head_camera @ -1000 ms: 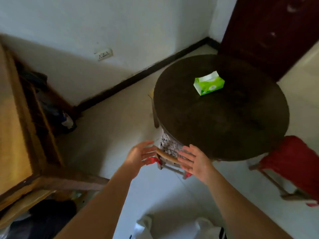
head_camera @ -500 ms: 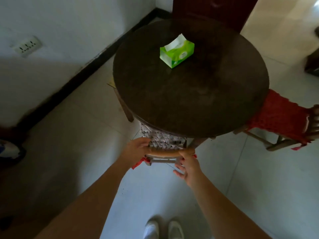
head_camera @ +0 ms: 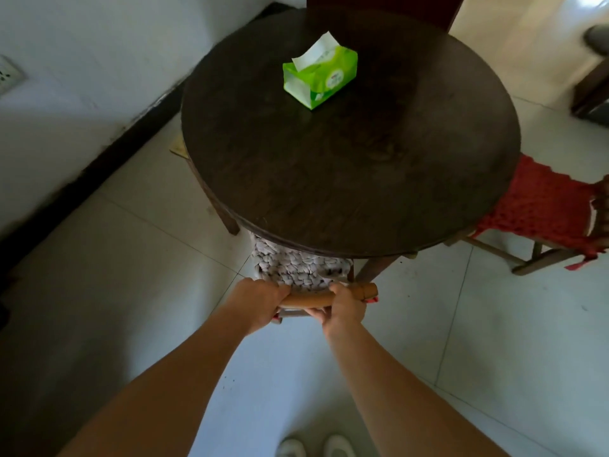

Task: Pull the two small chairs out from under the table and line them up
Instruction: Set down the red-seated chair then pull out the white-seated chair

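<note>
A small chair with a grey-white woven seat [head_camera: 298, 265] sits mostly tucked under the near edge of the round dark table [head_camera: 349, 179]. Its wooden top rail pokes out toward me. My left hand [head_camera: 258, 300] and my right hand [head_camera: 344, 305] are both closed around that rail, side by side. A second small chair with a red woven seat [head_camera: 540, 206] stands at the table's right side, about half out from under the top. Its wooden legs show below the seat.
A green tissue pack [head_camera: 319, 77] lies on the tabletop toward the far side. A white wall with a black baseboard [head_camera: 108, 159] runs along the left. A dark door stands behind the table. Pale tiled floor [head_camera: 494, 341] lies around me, with my white shoes at the bottom edge.
My view has swung over the table. Both hands went from open and hovering near the grey-seated chair to closed on its wooden rail.
</note>
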{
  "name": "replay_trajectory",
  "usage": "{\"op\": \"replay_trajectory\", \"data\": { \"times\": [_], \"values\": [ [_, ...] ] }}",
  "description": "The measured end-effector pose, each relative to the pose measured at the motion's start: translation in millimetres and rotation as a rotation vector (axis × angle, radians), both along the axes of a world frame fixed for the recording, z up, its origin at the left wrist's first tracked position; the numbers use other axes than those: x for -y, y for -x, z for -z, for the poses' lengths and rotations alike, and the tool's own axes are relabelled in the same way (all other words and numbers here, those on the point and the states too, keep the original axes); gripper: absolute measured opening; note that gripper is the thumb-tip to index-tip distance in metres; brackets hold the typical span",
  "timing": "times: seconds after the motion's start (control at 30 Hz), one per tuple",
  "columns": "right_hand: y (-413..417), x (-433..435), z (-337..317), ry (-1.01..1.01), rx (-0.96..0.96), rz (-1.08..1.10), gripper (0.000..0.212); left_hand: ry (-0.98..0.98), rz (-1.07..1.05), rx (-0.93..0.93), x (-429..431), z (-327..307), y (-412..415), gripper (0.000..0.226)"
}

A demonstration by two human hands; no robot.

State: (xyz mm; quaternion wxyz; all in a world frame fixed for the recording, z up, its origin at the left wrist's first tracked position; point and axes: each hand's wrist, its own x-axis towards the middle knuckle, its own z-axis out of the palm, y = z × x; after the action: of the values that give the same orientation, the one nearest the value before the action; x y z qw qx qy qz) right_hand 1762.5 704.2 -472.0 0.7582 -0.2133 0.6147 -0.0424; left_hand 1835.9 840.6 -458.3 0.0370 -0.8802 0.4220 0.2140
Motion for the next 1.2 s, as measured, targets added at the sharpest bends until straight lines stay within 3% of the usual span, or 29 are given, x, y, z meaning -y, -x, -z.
{"op": "replay_trajectory", "data": {
  "times": [0.27,0.4,0.53,0.77,0.9,1.0,1.07,1.2],
  "values": [
    [62,53,-43,0.041,-0.096,-0.200,0.057,0.081,-0.017,-0.209,32,-43,76,0.026],
    [110,77,-69,0.066,-0.159,-0.337,0.073,0.076,-0.023,-0.395,53,-68,133,0.068],
    [168,99,-90,0.092,-0.157,-0.371,0.086,-0.076,0.081,-0.301,77,-82,199,0.039],
    [260,168,-111,0.186,-0.142,-0.325,0.056,-0.099,0.109,-0.330,156,-88,275,0.043],
    [309,236,-122,0.214,-0.120,-0.272,0.051,-0.131,0.079,-0.522,237,-100,302,0.040],
    [342,301,-126,0.260,-0.055,-0.318,0.037,-0.170,0.022,-0.824,303,-108,323,0.018],
    [357,346,-124,0.289,-0.040,-0.386,0.039,-0.196,0.001,-0.932,350,-108,339,0.018],
    [380,436,-116,0.353,-0.077,-0.590,0.064,-0.065,-0.050,-1.002,430,-88,387,0.044]
  ]
}}
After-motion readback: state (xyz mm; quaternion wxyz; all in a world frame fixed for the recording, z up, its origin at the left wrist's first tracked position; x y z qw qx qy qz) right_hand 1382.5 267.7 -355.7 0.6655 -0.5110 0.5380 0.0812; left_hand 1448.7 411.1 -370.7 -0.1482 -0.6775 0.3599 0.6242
